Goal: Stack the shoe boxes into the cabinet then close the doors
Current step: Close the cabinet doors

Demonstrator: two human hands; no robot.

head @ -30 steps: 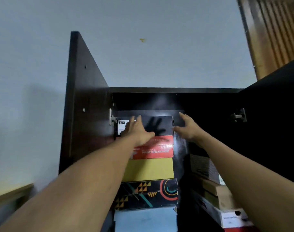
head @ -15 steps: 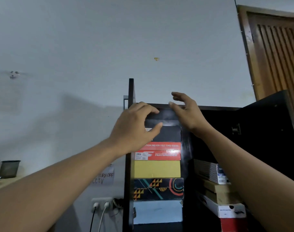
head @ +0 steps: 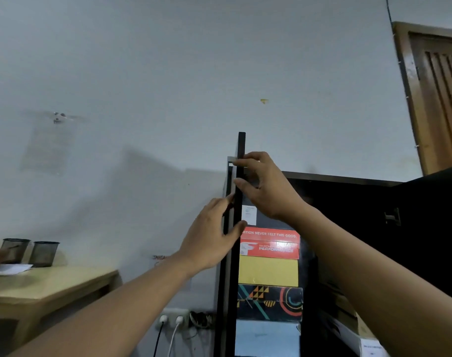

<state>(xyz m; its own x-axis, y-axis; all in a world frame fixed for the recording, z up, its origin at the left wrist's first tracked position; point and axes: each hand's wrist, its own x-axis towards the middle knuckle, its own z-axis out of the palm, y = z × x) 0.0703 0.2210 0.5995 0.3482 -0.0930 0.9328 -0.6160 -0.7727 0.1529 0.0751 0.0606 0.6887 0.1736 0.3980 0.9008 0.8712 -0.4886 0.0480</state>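
Both hands (head: 211, 244) (head: 270, 188) around door edge (head: 241, 143)

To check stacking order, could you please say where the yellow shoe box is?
In the head view, the yellow shoe box lies in the cabinet's left stack, under the red box, above the patterned box.

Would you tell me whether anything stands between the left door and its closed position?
Only the person's right hand, which grips the edge of the left door from the opening side, with its forearm crossing in front of the stacked boxes. The left hand holds the edge. Whether a box juts out cannot be told.
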